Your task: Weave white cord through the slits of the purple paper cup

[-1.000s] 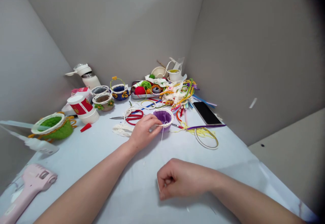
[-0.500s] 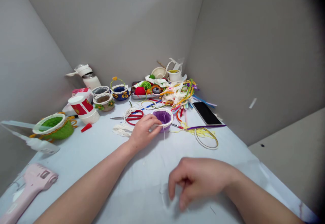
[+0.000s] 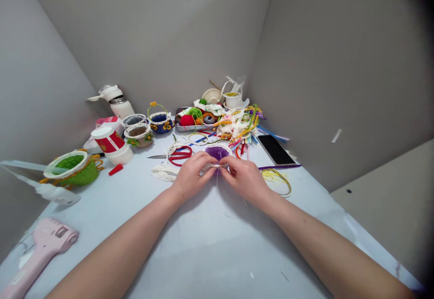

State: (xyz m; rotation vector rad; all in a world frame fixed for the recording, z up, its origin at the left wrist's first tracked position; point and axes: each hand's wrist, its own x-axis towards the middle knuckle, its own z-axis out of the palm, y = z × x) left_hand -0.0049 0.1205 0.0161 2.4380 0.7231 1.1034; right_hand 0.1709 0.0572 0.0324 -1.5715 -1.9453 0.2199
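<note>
A small purple basket [image 3: 218,152] with a white lace rim stands in front of me at the middle of the table. My left hand [image 3: 194,170] is closed on the near left of its rim, thumb and fingers pinching the white lace. From the right, my right hand [image 3: 247,178] pinches the same near rim, its fingertips almost meeting those of the left. A thin white thread [image 3: 217,186] hangs down from between the hands. Both hands hide most of the basket's outer wall.
Red-handled scissors [image 3: 180,155] and lace lie left of the basket. At far left are a pink glue gun [image 3: 50,240], a glue bottle [image 3: 61,195] and a green basket [image 3: 79,172]. A phone [image 3: 276,150] lies right; a yarn tray [image 3: 195,128] and trimmings stand behind.
My right hand has moved up and away from the near right of the table to the basket, where it now pinches the rim. The left hand keeps its place.
</note>
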